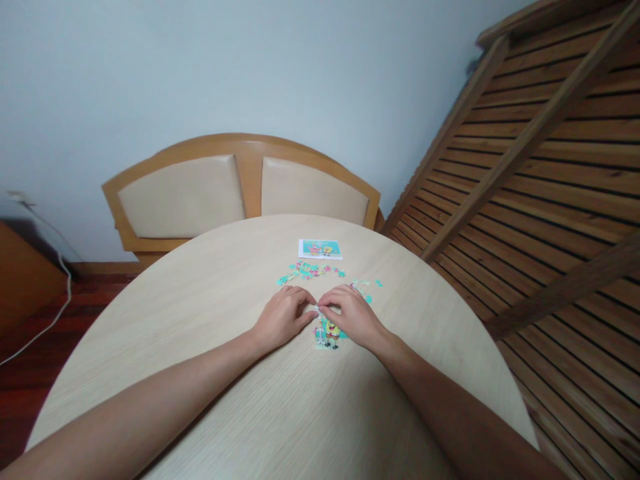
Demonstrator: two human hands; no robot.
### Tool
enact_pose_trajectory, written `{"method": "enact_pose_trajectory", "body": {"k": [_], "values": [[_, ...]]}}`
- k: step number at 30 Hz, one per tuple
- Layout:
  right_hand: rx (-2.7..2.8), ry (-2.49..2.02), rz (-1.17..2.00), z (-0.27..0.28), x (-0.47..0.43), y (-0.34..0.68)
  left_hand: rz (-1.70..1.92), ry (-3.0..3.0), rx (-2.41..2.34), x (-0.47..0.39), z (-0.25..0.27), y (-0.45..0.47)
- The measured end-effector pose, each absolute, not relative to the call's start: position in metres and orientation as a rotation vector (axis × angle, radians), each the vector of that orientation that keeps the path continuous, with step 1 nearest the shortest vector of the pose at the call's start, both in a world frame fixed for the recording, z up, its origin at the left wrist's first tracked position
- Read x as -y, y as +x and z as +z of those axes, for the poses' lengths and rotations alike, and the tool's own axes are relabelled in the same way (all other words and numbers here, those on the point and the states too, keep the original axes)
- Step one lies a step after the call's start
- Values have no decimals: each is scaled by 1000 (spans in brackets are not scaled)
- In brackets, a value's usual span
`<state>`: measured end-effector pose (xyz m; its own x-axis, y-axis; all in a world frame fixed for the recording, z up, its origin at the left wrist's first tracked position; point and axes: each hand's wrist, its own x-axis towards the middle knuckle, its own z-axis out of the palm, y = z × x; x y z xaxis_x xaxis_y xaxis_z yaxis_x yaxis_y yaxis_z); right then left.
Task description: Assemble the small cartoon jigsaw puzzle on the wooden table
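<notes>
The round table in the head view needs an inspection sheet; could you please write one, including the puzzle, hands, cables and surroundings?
Surface: round table, pale, wood-grained.
Puzzle: partly assembled puzzle near the hands; printed card farther away.
Clutter: loose pieces in a spread beyond the hands, with a smaller scatter by the right one.
Hands: left hand and right hand have fingers nearly meeting at the puzzle's far edge; any piece between them is too small to confirm.
Cables: white cable at left, off the table.
Surroundings: padded headboard behind; slatted wooden frame at right.
</notes>
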<state>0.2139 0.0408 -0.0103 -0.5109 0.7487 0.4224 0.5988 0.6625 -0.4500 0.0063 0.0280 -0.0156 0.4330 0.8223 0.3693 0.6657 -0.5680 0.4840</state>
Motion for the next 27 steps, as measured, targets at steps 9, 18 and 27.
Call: {"method": "enact_pose_trajectory", "body": {"k": [9, 18, 27], "values": [[2383, -917, 299, -8, -39, 217, 831, 2462, -1272, -26, -12, 6], [2145, -1140, 263, -5, -52, 248, 851, 2466, -1214, -23, -11, 5], [1975, -1517, 87, -20, -78, 297, 804, 2492, -1185, -22, -12, 3]]}}
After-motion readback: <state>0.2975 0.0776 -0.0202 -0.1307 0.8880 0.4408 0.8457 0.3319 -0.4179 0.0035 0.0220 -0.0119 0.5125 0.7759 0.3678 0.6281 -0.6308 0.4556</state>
